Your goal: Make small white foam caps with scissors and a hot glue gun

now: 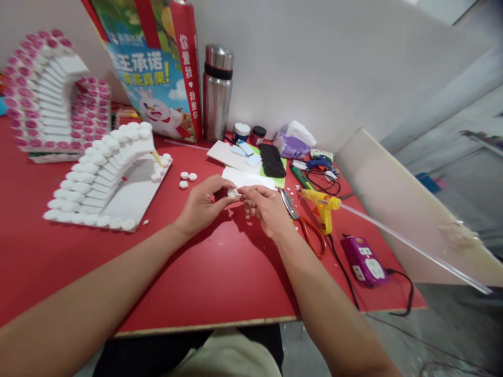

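Between the fingertips of my left hand (208, 203) is a small white round piece (233, 193). My right hand (262, 205) pinches at its right edge, with thumb and fingers closed together. Its material is too small to make out. Three similar white round pieces (184, 185) lie on the red table (212, 277) beyond my left hand. To the left stands a white curved staircase model (113, 183), edged with rows of the same white rounds. Scissors with orange-red handles (310, 233) rest just right of my right hand.
A yellow glue gun (324, 207) with a long clear stick and a purple power socket (365, 260) sit right. Behind are a steel flask (218, 94), a printed bag (157, 73), a black phone (272, 161) and tissues (293, 142). A pink-and-white model (51, 99) stands far left.
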A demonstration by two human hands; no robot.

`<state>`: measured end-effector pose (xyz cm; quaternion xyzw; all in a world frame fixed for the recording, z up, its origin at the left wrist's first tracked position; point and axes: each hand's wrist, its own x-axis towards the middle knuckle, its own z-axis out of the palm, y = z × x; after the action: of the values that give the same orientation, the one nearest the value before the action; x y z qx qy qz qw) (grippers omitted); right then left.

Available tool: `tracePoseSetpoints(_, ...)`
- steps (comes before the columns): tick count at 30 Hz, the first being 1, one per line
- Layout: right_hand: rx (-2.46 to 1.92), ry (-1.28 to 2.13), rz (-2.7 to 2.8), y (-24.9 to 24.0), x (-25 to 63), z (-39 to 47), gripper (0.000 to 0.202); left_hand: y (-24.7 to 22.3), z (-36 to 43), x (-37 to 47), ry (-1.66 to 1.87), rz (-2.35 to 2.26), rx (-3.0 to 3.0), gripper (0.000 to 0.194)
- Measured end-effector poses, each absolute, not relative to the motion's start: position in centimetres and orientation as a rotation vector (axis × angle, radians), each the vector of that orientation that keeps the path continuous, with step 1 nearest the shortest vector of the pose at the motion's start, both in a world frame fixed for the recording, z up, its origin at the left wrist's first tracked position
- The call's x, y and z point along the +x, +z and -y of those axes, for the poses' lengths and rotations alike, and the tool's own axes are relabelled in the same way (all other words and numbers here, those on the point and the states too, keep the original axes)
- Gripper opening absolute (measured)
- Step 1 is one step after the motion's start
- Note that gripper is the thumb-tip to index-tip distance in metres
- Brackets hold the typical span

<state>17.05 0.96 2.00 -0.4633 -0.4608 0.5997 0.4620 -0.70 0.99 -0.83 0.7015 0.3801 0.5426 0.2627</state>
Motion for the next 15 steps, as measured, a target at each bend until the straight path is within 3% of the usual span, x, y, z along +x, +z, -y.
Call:
tracePoseSetpoints(3, -1.147, 1.601, 1.088, 1.92, 16.86, -0.90, 0.038, -0.87, -0.72, -0.71, 1.414, -1.046, 1.898, 0.014)
tracePoseSetpoints(15, -1.085, 1.573, 1.175, 1.58, 16.91, -0.64, 0.036, -0.55, -0.36, -0.70, 1.277, -0.999, 1.862, 0.017)
